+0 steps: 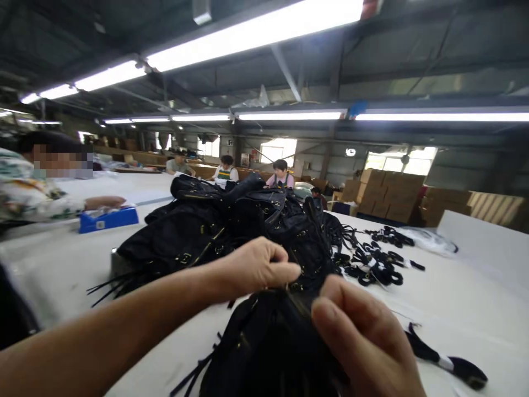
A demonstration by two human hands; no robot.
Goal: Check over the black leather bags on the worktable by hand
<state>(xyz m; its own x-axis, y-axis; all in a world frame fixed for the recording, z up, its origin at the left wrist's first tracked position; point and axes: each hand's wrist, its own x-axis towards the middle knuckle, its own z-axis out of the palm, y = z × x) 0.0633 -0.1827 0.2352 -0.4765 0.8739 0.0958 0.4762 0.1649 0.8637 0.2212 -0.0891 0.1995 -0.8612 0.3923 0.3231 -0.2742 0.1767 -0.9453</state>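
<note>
Right hand (pixel 363 342) is the closest thing to the lens, big and a bit blurry at the bottom, fingers curled shut on the top edge of a black bag (pixel 268 342) that sits on the white counter (pixel 454 309) right in front of the person. Left hand (pixel 256 267) comes in across the frame from the lower left and is pinched nearly closed, thumb against fingertips, on something small at the bag's upper edge, maybe a gold fitting or zipper pull. Too small and dark to say for sure.

What could go wrong, as I see it: both grips are on the same little spot, so if either pinch slips the small piece could snap back or the bag could flop over. Loose thin straps hang off the bag's side and could snag a finger. Just behind it is a heap of black bags (pixel 215 231), touching or nearly so, and dragging the near bag might tug that heap too.

Also around: a scatter of black strap pieces (pixel 376 264) to the right, one loose strap (pixel 446 364) by the right wrist, a blue tray (pixel 108 219) at the left near another worker's arm (pixel 103 202), and cardboard boxes (pixel 388 196) at the back.
</note>
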